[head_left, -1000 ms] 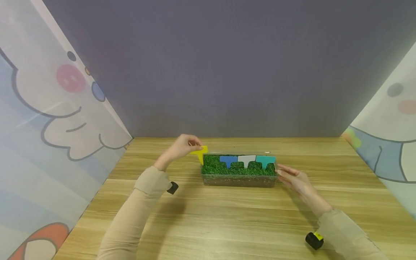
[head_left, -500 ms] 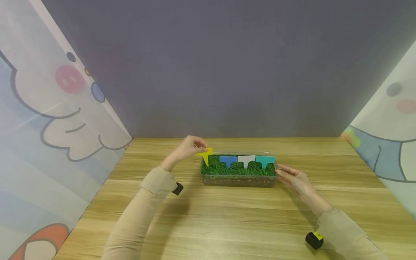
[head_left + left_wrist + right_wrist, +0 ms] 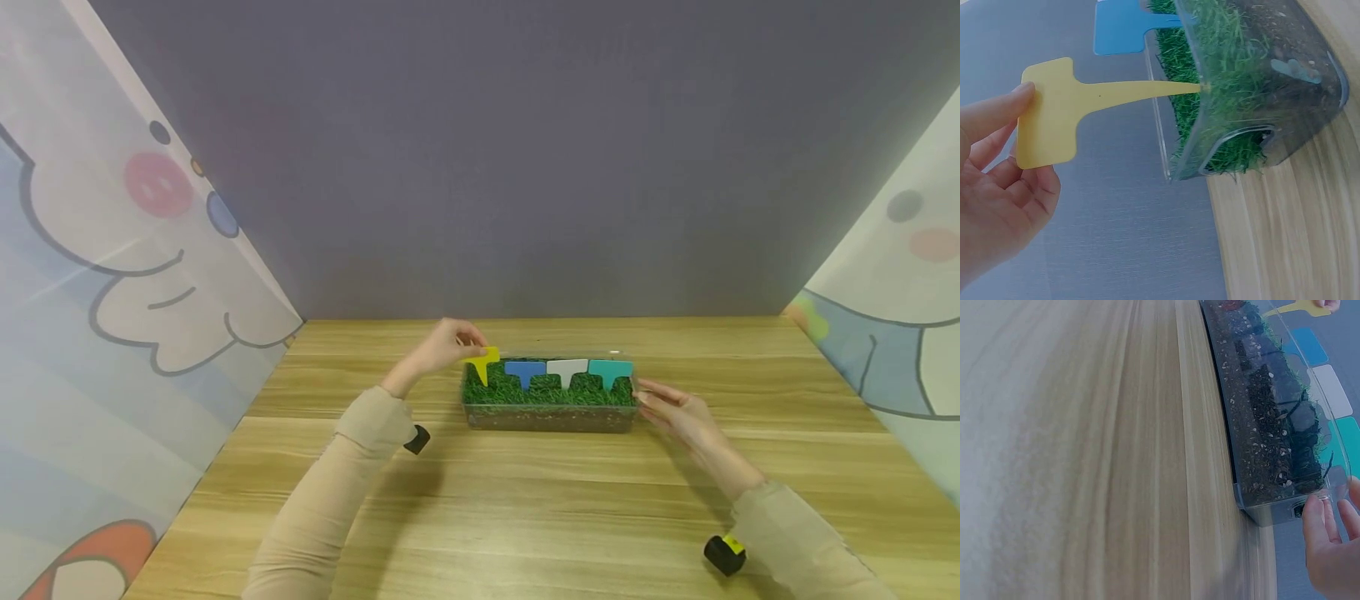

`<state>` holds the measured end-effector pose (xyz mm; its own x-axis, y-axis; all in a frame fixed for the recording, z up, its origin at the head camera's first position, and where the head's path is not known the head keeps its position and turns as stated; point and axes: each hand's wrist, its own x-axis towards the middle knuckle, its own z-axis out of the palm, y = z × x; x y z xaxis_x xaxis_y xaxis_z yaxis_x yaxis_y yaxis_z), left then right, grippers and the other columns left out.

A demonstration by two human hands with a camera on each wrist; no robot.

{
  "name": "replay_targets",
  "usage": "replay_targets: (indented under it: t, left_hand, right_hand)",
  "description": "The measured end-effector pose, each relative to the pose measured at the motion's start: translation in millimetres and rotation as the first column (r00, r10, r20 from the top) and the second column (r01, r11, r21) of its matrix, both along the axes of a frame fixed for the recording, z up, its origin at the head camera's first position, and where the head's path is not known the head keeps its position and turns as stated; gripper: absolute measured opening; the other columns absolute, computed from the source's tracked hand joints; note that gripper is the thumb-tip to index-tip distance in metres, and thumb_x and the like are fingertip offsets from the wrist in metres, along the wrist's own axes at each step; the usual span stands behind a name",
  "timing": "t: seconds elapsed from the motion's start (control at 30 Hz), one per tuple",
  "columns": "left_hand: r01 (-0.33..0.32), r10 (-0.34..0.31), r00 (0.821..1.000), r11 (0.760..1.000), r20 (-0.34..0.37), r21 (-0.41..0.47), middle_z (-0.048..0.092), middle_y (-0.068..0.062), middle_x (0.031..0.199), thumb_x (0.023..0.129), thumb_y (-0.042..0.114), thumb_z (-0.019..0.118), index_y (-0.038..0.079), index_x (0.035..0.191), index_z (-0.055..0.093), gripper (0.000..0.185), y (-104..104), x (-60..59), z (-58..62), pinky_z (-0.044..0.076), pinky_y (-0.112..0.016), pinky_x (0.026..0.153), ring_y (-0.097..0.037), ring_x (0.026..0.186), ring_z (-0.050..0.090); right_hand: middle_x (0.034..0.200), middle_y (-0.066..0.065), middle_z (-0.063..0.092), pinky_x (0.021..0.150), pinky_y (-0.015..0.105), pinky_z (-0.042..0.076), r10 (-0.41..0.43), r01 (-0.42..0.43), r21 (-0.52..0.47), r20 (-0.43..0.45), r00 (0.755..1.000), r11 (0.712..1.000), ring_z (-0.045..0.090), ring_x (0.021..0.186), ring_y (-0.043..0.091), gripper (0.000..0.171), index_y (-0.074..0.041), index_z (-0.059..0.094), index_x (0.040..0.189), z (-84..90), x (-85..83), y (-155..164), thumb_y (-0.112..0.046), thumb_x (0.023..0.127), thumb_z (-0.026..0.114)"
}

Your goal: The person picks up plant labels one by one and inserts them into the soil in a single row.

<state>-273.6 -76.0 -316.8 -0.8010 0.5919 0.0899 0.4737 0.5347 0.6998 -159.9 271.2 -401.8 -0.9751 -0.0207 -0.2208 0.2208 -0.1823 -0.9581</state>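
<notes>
Since a second ago the left hand [image 3: 444,347] has carried the yellow tag [image 3: 482,362] rightward, from just outside the planter's left end to over its grass, and the tag's tapered point now dips into the blades at that end. Thumb and fingers pinch the flat, matte plastic head of the T-shaped tag [image 3: 1049,114]; its narrow stem [image 3: 1147,91] slants down to the turf.

The planter [image 3: 550,412] is a long, clear plastic box with rounded corners, its lower part filled with dark, speckled soil under a dense mat of stiff green grass. It sits on the pale wooden surface [image 3: 525,517], whose grain runs lengthwise. Three more flat tags stand upright in a row in the grass: blue [image 3: 524,370], white [image 3: 566,370] and teal [image 3: 610,371].

The right hand [image 3: 675,411] lies open, fingers straight and relaxed, with the fingertips [image 3: 1314,510] touching the right end wall of the planter [image 3: 1272,512]. Both forearms wear smooth beige sleeves.
</notes>
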Motion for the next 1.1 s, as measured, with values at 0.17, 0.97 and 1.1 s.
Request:
replay_targets:
  t: [0.17, 0.97, 1.1]
  left_hand:
    - [-0.007, 0.007, 1.0, 1.0, 0.025, -0.004, 0.061, -0.005, 0.079, 0.081, 0.008, 0.063, 0.002, 0.089, 0.066, 0.01, 0.5, -1.1, -5.4, 0.045, -0.024, 0.058, -0.016, 0.069, 0.053]
    - [0.01, -0.01, 1.0, 1.0, -0.01, -0.01, 0.063, -0.006, 0.084, 0.08, 0.005, 0.063, 0.002, 0.086, 0.067, 0.007, 3.7, -3.8, -22.4, 0.043, -0.022, 0.056, -0.011, 0.066, 0.051]
    - [0.021, -0.021, 1.0, 1.0, -0.015, -0.008, 0.063, -0.007, 0.085, 0.08, 0.005, 0.063, 0.001, 0.086, 0.066, 0.007, 5.2, -3.7, -23.8, 0.042, -0.022, 0.056, -0.011, 0.066, 0.051]
  right_hand:
    - [0.097, -0.015, 0.058, 0.086, 0.02, 0.042, 0.003, -0.004, -0.022, -0.011, 1.0, 1.0, 0.057, 0.091, 0.0, 0.058, -0.003, 0.036, 0.13, -0.5, 0.6, -0.2, -0.013, 0.081, 0.064]
    - [0.14, 0.021, 0.016, 0.088, 0.02, 0.04, 0.012, -0.014, 0.053, 0.027, 1.0, 0.998, 0.056, 0.089, -0.004, 0.065, 0.0, 0.025, 0.134, 2.9, -0.4, -2.0, -0.015, 0.083, 0.061]
    - [0.14, 0.021, 0.016, 0.088, 0.021, 0.041, 0.01, -0.011, 0.042, 0.026, 1.0, 0.999, 0.057, 0.089, -0.003, 0.064, 0.0, 0.026, 0.134, 3.2, -0.1, -2.1, -0.015, 0.083, 0.062]
